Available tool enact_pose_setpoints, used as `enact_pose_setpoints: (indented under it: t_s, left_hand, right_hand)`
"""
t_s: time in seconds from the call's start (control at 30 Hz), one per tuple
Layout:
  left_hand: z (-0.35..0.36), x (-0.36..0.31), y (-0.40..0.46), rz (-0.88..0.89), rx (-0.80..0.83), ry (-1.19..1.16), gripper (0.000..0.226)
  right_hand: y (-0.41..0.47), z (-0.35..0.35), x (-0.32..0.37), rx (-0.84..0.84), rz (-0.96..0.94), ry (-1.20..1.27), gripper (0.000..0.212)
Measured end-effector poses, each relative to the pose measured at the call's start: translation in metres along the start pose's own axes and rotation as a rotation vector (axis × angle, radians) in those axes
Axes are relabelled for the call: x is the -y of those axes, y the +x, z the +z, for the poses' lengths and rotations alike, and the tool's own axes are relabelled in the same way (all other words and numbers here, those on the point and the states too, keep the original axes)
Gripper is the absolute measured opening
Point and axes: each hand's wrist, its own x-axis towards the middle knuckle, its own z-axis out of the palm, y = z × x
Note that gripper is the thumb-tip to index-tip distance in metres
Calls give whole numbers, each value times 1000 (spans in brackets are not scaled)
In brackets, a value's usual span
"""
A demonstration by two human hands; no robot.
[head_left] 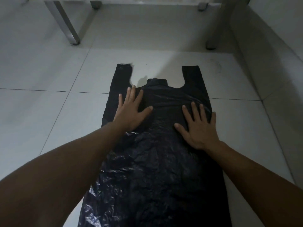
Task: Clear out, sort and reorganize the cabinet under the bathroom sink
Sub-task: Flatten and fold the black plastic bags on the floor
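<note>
On the tiled floor, a black bag lies flat under both hands: left hand and right hand press it, fingers straight and spread, gripping nothing; its handles lie beyond the fingertips.

You look from one head-worn wide-angle camera, forward and steeply down at the tiled floor, close over a black plastic bag; metal legs cross the frame's top.

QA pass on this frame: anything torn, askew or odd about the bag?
Minor only: the black plastic bag lies flat under both open hands, left hand and right hand. Its left handle has a ragged top edge; its lower half is crumpled.
</note>
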Motion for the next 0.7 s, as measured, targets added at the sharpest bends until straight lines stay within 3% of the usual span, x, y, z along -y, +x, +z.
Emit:
enact_pose_setpoints:
  t_s: [0.1,0.17,0.3,0.5,0.7]
  left_hand:
    - [10,-11,-54,89,-109,58,81]
    - [20,-17,-88,126,-122,103,75]
    - [41,-16,-150,245,-94,282,71]
    - [52,5,-186,111,59,433,76]
    - [36,-17,-214,135,-31,361,74]
  right_hand:
    - [-14,-10,8,-79,-56,3,78]
    - [-37,-13,21,-143,-83,35,74]
    - [-100,6,47,-114,-126,7,71]
    - [-124,27,40,8,-84,-60,73]
    - [-161,4,47,-67,-62,7,74]
